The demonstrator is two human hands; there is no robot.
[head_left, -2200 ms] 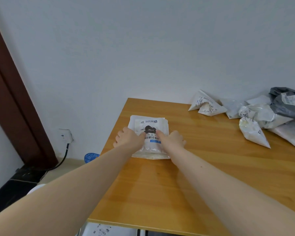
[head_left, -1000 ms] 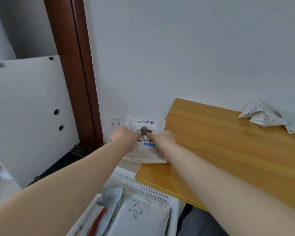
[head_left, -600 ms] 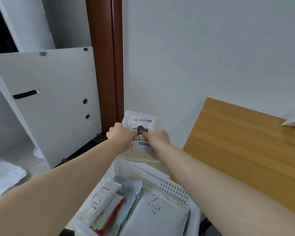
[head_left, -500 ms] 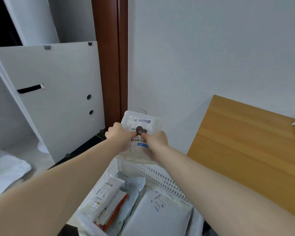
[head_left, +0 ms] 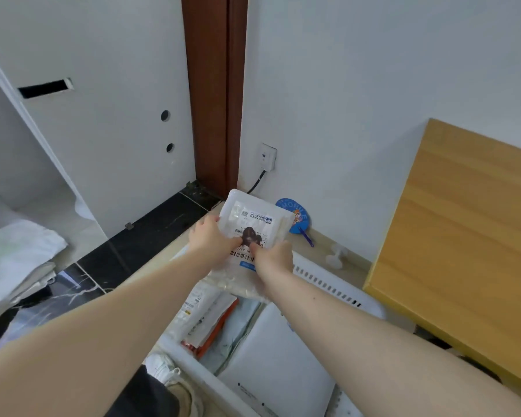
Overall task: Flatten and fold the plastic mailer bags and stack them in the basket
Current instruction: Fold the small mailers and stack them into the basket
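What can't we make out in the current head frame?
- Folded mailer: label text too small and blurred; its lower part hidden by the left hand and right hand.
- Basket: near end cut off by the bottom edge, and both forearms cover part of the contents.
- Stacked mailers in it: count unclear, since they overlap.
- Table: cut off by the right edge.

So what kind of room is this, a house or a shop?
Probably a room at home. There's a wooden table by a plain white wall, a brown door frame, a wall socket, and a white basket of mailer bags on the floor.
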